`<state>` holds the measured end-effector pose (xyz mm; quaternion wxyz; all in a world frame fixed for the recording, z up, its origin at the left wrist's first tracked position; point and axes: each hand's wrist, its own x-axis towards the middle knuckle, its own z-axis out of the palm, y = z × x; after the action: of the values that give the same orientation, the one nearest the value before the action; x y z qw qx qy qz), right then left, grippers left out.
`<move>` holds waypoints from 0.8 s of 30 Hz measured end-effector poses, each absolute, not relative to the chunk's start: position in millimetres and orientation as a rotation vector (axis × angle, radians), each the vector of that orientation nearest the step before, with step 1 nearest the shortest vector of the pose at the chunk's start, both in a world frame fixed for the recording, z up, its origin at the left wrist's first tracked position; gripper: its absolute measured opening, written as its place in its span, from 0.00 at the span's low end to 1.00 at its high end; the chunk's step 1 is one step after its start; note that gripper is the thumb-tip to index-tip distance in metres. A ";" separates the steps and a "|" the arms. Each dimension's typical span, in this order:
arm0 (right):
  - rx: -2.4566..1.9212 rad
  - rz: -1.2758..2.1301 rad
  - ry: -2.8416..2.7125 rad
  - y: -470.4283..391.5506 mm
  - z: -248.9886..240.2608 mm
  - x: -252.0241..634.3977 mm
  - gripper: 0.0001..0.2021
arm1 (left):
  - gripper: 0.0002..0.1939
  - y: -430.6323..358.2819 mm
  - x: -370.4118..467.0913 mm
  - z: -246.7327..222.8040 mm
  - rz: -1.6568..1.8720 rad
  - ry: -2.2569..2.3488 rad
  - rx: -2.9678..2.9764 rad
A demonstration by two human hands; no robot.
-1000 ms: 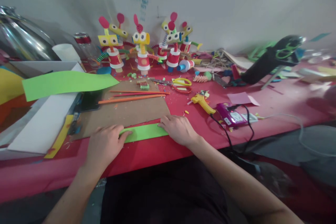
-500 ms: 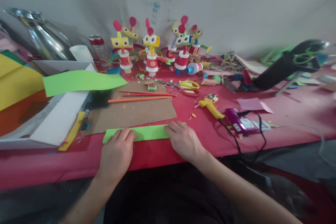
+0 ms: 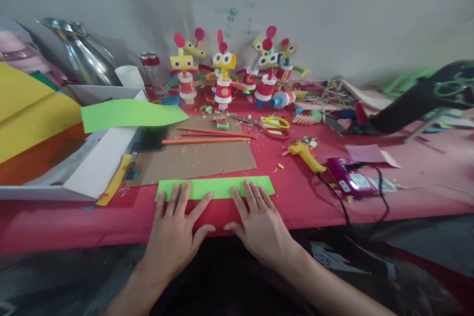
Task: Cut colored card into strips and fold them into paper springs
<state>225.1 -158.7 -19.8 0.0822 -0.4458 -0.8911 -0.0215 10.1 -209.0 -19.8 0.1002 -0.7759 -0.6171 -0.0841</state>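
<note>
A bright green paper strip point(image 3: 218, 188) lies flat along the front of the red-covered table. My left hand point(image 3: 172, 229) rests with spread fingers on the strip's left part, its thumb on the red cover. On the right part, my right hand point(image 3: 261, 222) presses down with outstretched fingertips. Neither hand grips anything. Just behind the strip is a brown cardboard sheet point(image 3: 200, 160), bearing thin orange and red paper strips point(image 3: 211, 140) and a small folded striped paper piece point(image 3: 221, 123).
Scissors point(image 3: 274, 122) lie beyond the cardboard. A yellow glue gun point(image 3: 306, 156) and a purple power strip point(image 3: 350, 177) with black cords are at right. Several paper-cup figures point(image 3: 224, 90) stand at the back. A white box point(image 3: 107, 163) holding coloured paper is at left.
Both hands have gone from curled fingers at the green strip to fingers spread flat on it. The view has shifted slightly to the left.
</note>
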 end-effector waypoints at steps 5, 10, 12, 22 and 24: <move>-1.331 -0.105 -2.591 -157.1 -28.9 260.2 0.37 | 0.37 -217.2 -13.2 -29.8 -0.284 -1.860 -2.244; -1.527 -0.221 -2.509 -159.7 -22.1 290.6 0.33 | 0.36 -216.3 -26.2 -28.6 -0.309 -1.782 -2.237; -1.575 -0.248 -2.492 -157.2 -13.9 293.4 0.29 | 0.28 -207.2 -24.2 -20.9 -0.314 -1.799 -2.211; -1.765 0.114 -2.360 -106.4 13.6 274.4 0.20 | 0.10 -134.4 -1.0 11.9 -0.202 -1.989 -2.514; -1.767 0.272 -2.390 -98.7 11.4 277.0 0.16 | 0.06 -128.0 -3.5 15.1 -0.197 -1.992 -2.590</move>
<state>277.0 -98.7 11.4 0.0785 -0.5903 -0.7982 0.0907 -3.5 -128.0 15.1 -0.0657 -0.7896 -0.6071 -0.0600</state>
